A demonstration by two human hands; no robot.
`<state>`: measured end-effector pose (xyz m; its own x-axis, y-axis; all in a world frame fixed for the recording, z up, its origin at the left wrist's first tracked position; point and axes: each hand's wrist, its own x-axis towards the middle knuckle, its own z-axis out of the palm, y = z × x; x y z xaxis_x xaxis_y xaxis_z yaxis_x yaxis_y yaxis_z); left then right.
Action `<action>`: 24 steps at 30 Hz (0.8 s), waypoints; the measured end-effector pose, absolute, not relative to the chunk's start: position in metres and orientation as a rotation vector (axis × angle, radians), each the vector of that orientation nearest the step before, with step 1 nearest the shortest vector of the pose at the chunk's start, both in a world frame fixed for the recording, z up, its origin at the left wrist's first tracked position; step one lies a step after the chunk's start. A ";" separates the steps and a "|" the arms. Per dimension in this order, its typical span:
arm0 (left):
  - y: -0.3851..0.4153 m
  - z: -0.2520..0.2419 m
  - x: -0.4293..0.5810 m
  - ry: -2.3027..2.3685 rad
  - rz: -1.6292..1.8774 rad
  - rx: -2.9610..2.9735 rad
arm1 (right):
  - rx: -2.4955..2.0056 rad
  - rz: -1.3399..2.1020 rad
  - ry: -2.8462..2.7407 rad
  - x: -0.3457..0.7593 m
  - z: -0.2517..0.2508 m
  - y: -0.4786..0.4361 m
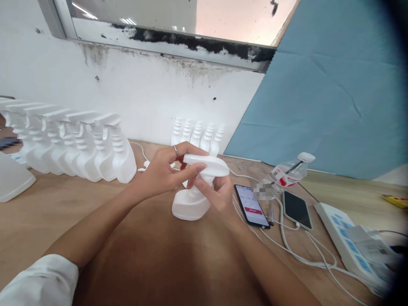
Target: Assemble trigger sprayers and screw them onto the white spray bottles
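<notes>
Spray bottle [190, 206] leans right over the tabletop [73, 195], its white head [213, 165] lying crosswise (long axis left to right), the left hand [167, 168] pinching its left end, the right hand [218, 193] gripping just beneath, neither nearer.

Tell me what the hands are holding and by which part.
A white plastic spray bottle, held near its top: the left hand on the long white spray head, the right hand just beneath it.

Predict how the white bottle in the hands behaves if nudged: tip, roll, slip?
The white bottle may tip if knocked high: the long head sits up top. It seems unlikely to roll, given its broad, angular base. Its smooth, plastic-looking surface could be slippery.
</notes>
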<state>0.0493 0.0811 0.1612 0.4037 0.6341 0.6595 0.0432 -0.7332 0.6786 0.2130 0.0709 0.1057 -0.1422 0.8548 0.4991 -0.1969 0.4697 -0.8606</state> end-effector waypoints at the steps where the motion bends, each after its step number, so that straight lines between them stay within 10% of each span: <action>1: 0.081 0.161 0.049 0.574 1.330 2.092 | -0.591 1.047 -1.435 0.214 0.106 0.071; 24: 0.080 0.161 0.049 0.633 1.374 2.155 | -0.662 0.973 -1.452 0.213 0.108 0.070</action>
<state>0.0490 0.0796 0.1609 0.3817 0.6228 0.6829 0.1141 -0.7650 0.6338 0.2130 0.0701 0.1083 -0.1317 0.8536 0.5040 -0.1412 0.4871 -0.8618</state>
